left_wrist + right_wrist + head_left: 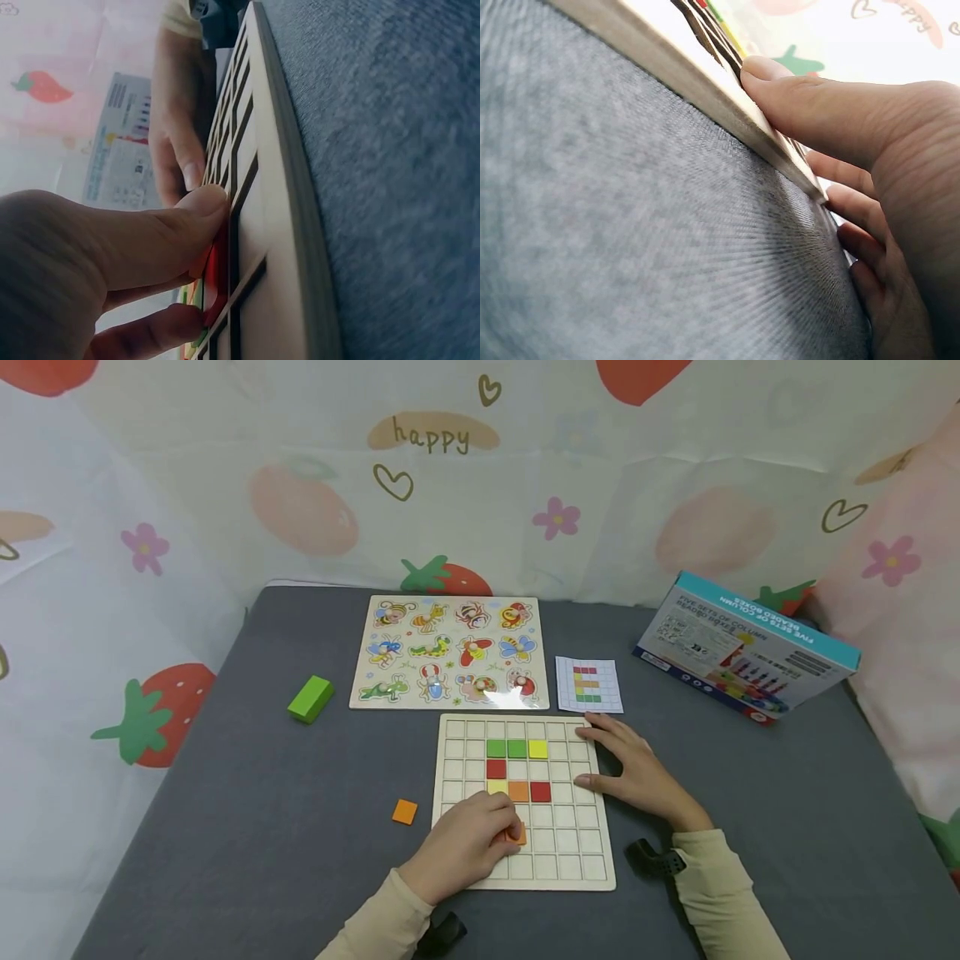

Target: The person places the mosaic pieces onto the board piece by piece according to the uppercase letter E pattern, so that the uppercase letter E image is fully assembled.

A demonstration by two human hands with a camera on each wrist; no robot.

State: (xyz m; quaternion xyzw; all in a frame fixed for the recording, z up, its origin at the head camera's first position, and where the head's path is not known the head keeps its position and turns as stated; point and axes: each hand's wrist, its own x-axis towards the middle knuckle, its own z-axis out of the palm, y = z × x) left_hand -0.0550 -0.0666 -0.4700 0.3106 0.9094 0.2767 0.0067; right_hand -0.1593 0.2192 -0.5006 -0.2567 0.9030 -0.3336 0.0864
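In the head view, a pale square-grid board lies on the table with several green, yellow, red and orange tiles set in its squares. My left hand is over the board's lower left part, pinching an orange tile between thumb and fingers at a square. That tile looks reddish in the left wrist view; its lower edge is hard to make out. My right hand rests on the board's right edge, fingers extended toward the upper corner, thumb lying on top. It holds no tile.
A loose orange tile lies left of the board, a green block farther back. Behind are an insect picture board and a small pattern card. A printed box stands at the back right.
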